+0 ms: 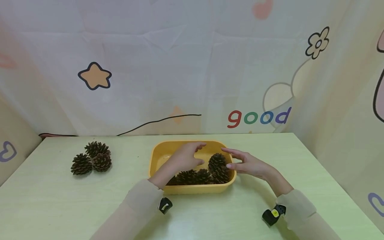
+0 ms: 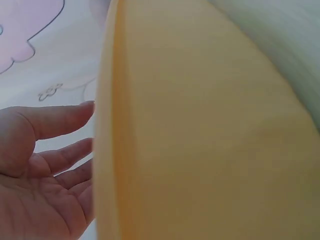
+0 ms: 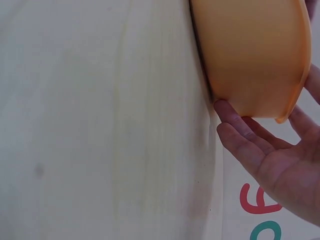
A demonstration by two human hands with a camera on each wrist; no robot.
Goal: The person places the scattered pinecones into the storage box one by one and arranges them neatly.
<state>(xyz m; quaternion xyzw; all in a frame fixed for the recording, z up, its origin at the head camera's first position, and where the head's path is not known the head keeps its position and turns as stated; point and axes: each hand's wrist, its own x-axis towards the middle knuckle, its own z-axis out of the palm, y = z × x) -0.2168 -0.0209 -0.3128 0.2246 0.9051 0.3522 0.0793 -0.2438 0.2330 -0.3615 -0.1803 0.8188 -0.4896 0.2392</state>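
Note:
A yellow rectangular basin point(image 1: 196, 190) stands on the table with several brown pine cones point(image 1: 186, 177) along its near side and right end. My left hand point(image 1: 186, 156) hovers over the basin's middle, thumb and fingers apart and holding nothing. In the left wrist view, the basin wall point(image 2: 210, 125) hides part of that hand's fingertips. My right hand point(image 1: 247, 163) is at the basin's right end, thumb and index finger apart near the rim. The right wrist view shows its other fingers point(image 3: 245, 145) by the outer wall; whether they touch it I cannot tell.
Three more pine cones point(image 1: 93, 158) sit in a cluster on the left of the pale table point(image 1: 120, 196). A printed curtain point(image 1: 180, 73) hangs behind the table. Both sleeves carry a small black wrist device.

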